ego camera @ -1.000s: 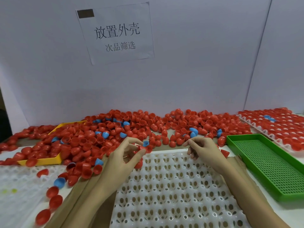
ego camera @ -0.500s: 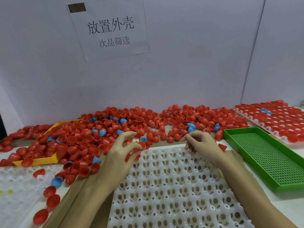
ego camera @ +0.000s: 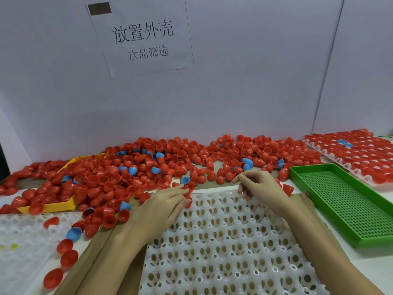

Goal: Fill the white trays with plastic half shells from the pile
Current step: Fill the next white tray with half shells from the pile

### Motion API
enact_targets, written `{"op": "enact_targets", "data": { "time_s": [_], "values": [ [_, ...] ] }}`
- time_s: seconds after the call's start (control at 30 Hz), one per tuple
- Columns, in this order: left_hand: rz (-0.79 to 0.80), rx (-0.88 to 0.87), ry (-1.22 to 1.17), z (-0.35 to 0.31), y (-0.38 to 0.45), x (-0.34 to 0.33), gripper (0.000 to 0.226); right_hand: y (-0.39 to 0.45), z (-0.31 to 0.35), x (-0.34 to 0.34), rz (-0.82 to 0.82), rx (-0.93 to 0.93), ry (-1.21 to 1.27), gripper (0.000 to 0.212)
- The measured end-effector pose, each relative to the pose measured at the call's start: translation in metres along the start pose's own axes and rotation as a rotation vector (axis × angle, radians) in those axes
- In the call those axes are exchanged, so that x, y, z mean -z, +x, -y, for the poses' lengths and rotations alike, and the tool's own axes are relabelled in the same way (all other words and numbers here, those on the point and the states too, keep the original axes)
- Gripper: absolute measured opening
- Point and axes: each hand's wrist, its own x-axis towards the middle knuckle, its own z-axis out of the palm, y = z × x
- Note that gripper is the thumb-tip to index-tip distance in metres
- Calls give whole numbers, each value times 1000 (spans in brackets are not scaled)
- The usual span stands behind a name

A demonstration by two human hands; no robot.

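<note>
On perforated white tray (ego camera: pixel 223 241), smooth hands

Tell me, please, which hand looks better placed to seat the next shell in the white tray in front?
Probably the left hand: it rests at the far edge of the white tray with red shells at its fingertips. The right hand hovers near the pile, fingers curled, apparently holding nothing.

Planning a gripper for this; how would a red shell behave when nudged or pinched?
Red shell: probably light, being thin and hollow. Its domed side suggests it may rock or roll when nudged. The glossy surface could slip in a pinch.
</note>
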Motion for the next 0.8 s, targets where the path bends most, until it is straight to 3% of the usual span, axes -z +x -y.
{"op": "enact_targets", "data": {
  "time_s": [0.13, 0.27, 0.43, 0.57, 0.67, 0.8],
  "values": [
    [-73, 92, -88, 3, -3, 2, 53, -1, 0, 0, -1, -2, -11, 26],
    [-121, 56, -32, 9, -10, 8, 47, -1, -1, 1, -21, 26, -29, 27],
    [123, 55, 9, 7, -15, 6, 71, 0, -4, 5, -49, 53, 5, 27],
    [260, 143, -33, 9, -16, 3, 88, 2, -4, 15, -86, 17, 321, 29],
    [240, 142, -27, 10, -15, 5, 86, 5, -7, 23, -185, -7, 408, 30],
    [181, 131, -156, 8, -11, 4, 68, 5, -9, 18, -154, 19, 224, 28]
  ]
}}
